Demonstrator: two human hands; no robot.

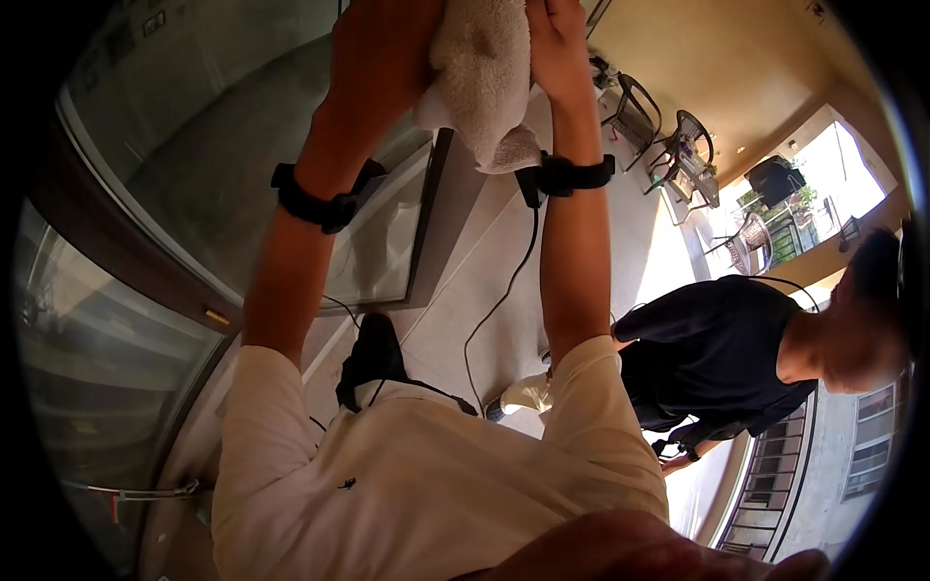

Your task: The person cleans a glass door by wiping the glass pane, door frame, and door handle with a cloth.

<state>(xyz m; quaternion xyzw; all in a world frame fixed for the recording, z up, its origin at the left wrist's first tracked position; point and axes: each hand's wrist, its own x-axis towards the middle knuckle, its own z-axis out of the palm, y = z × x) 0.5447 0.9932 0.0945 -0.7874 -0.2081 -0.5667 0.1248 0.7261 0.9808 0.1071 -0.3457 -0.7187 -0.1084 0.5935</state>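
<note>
A whitish terry towel hangs bunched between my two raised hands at the top of the head view. My left hand grips its left side, the fingers mostly turned away from me. On the other side, my right hand holds the towel's right edge, with some fingers cut off by the frame. A loose lower fold of the cloth dangles near my right wrist. Black straps circle both wrists, and a dark cable runs down from the right one.
Glass door panels with dark frames stand to my left and ahead. A person in a dark shirt is close on my right. Wicker chairs and a small table stand farther off on the pale floor. A railing lies beyond.
</note>
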